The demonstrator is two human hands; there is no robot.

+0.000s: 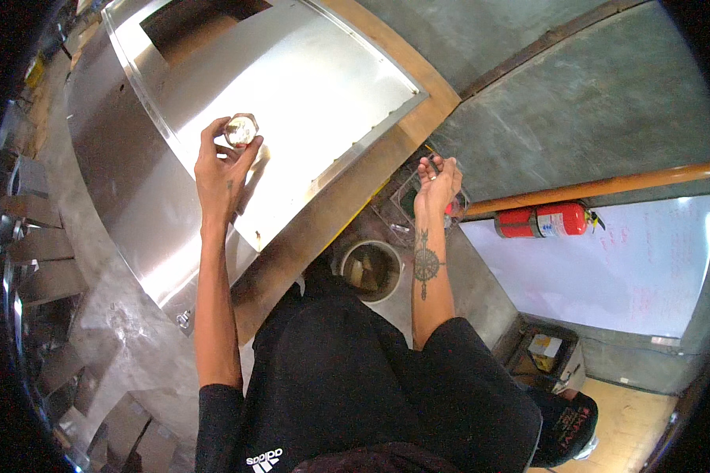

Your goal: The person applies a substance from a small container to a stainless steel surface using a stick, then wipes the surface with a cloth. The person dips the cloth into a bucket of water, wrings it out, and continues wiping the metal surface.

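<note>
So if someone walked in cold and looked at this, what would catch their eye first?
Probably the big shiny steel sheet filling the upper left, with the left hand holding a hexagonal metal piece up over it. Next, the red fire extinguisher lying at the right beside a white board. The right hand sits at centre, over a clear container, above a round bucket.

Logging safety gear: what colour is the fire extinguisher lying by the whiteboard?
Red, with a black nozzle end; the fire extinguisher shows clearly in the head view.
</note>
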